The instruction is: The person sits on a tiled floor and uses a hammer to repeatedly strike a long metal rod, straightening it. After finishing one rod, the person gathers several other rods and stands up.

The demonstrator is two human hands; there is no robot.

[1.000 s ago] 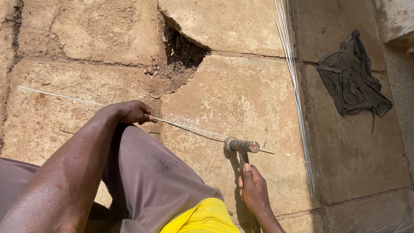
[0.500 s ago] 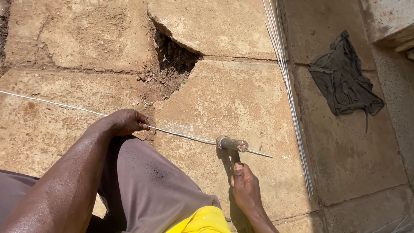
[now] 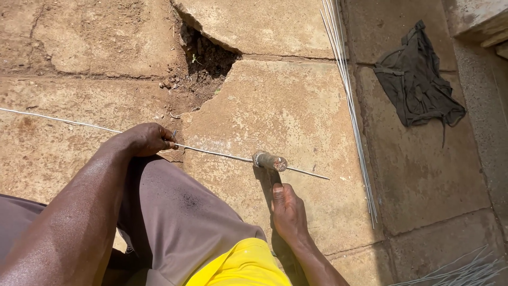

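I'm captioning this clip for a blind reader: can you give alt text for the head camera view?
A person's left hand pins a long thin wire to cracked paving slabs, while the right hand holds a hammer with its head on the wire. A bundle of straight wires and a dark cloth lie to the right.

The thin wire (image 3: 222,153) is bare metal with a dull grey sheen, like the rods (image 3: 352,116) lying alongside. The hammer (image 3: 271,161) head is worn, scuffed metal — matt. The slabs (image 3: 286,106) are rough, cracked concrete — dusty — and the dark rag (image 3: 418,85) is limp cloth.
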